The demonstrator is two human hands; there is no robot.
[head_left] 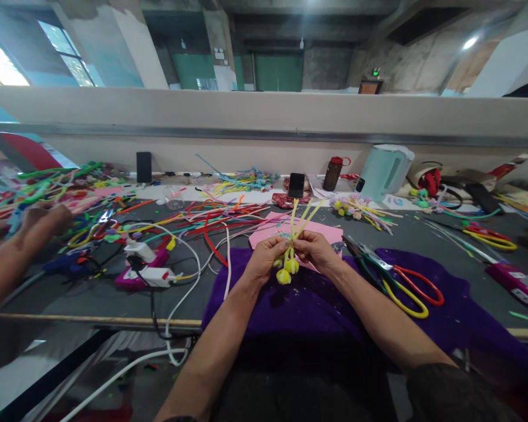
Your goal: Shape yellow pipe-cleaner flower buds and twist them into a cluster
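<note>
My left hand (268, 256) and my right hand (314, 249) meet over the purple cloth, both with fingers closed on a small bunch of yellow pipe-cleaner flowers (284, 275). The round yellow heads hang downward below my fingers, and the pale yellow stems (303, 218) fan out upward and away from me. My fingers hide the place where the stems come together. Under and behind the bunch lies a pink sheet (264, 228) on the purple cloth (246, 310).
Right of my hands lie scissors with red and yellow handles (416, 287) and pliers (365, 258). Loose pipe cleaners (202, 217) and a power strip (147, 272) with cables are to the left. A phone (296, 185), bottle (333, 174) and kettle (385, 173) stand behind. Another person's arm (26, 252) reaches in at left.
</note>
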